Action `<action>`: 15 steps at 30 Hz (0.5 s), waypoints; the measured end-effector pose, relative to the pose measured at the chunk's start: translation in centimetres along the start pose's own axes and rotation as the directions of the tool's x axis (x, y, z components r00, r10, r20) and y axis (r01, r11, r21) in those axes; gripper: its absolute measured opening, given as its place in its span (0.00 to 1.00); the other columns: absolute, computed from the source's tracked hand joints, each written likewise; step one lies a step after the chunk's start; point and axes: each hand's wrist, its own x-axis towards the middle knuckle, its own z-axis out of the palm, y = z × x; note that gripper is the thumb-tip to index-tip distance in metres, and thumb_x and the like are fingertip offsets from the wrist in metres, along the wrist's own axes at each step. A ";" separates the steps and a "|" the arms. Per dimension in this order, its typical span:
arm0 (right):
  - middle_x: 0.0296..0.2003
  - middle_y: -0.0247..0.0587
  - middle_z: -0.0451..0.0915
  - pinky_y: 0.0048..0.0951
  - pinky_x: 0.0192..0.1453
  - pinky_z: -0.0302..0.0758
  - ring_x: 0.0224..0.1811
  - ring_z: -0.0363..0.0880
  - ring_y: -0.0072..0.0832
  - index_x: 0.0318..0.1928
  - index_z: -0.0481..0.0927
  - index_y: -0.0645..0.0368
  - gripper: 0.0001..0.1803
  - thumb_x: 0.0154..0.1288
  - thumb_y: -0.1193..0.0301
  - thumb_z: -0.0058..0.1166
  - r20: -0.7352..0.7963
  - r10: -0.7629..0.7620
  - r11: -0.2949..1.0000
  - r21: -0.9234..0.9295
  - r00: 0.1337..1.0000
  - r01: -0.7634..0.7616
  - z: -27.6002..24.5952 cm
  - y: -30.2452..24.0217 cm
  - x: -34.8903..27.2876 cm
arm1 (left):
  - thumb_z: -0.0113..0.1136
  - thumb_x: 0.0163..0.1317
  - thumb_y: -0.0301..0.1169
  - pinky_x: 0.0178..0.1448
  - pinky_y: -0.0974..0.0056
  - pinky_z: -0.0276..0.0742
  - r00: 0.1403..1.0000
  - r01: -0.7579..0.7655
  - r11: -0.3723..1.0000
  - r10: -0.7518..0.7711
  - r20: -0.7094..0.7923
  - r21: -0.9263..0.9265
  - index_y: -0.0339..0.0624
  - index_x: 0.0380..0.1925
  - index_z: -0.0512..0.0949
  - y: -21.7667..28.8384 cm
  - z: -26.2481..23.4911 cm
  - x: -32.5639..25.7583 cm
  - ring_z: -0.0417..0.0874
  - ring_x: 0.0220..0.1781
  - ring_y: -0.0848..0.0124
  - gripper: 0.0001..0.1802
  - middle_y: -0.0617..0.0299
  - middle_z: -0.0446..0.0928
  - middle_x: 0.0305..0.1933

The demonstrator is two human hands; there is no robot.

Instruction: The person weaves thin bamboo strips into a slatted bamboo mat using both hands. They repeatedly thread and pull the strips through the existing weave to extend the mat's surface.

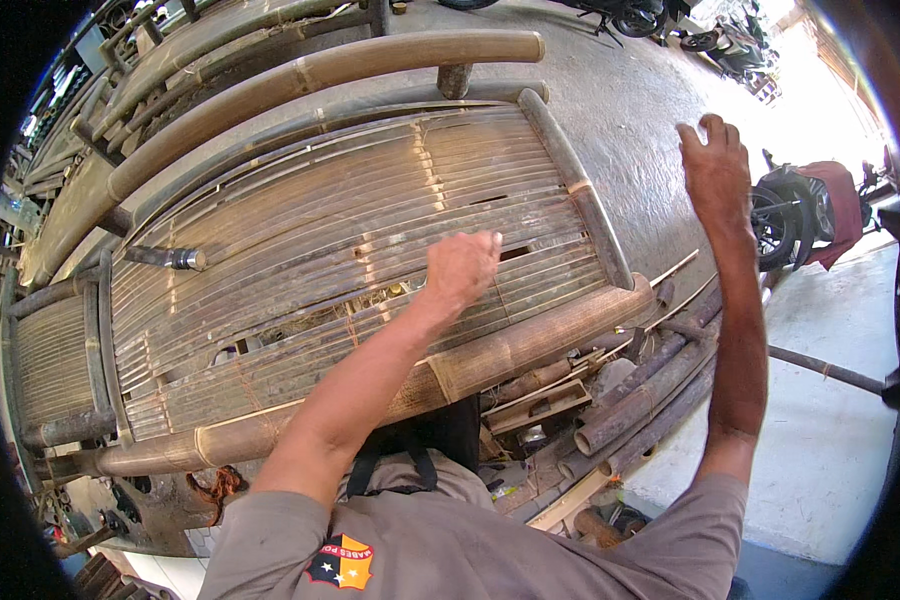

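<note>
A bamboo bench [510,345] with a slatted seat lies in front of me. My left hand [460,270] is over the right part of the slats [320,200], its fingers curled closed; whatever they may hold is hidden. Raised beyond the bench's right end, my right hand [718,172] has bent fingers, with the thumb side apart and nothing visible in it. On the left of the slats rests a short dark cylinder [167,258] with a shiny band at one end. A long gap between slats runs left of my left forearm.
Bamboo poles [645,400] and a small wooden box frame [538,408] lie below the bench's right end. A motorcycle [805,210] with a red cover stands at the right, others at the back. More bamboo framework [220,45] fills the far left.
</note>
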 end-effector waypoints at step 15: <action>0.28 0.52 0.87 0.38 0.32 0.83 0.25 0.87 0.36 0.54 0.83 0.66 0.26 0.69 0.55 0.62 0.698 -0.561 0.311 0.676 0.445 -0.668 2.5 -22.1 -7.2 | 0.49 0.81 0.47 0.66 0.57 0.76 0.933 0.358 0.461 -0.139 0.332 -0.812 0.35 0.56 0.84 -2.5 -3.9 -2.6 0.83 0.59 0.64 0.26 0.54 0.86 0.56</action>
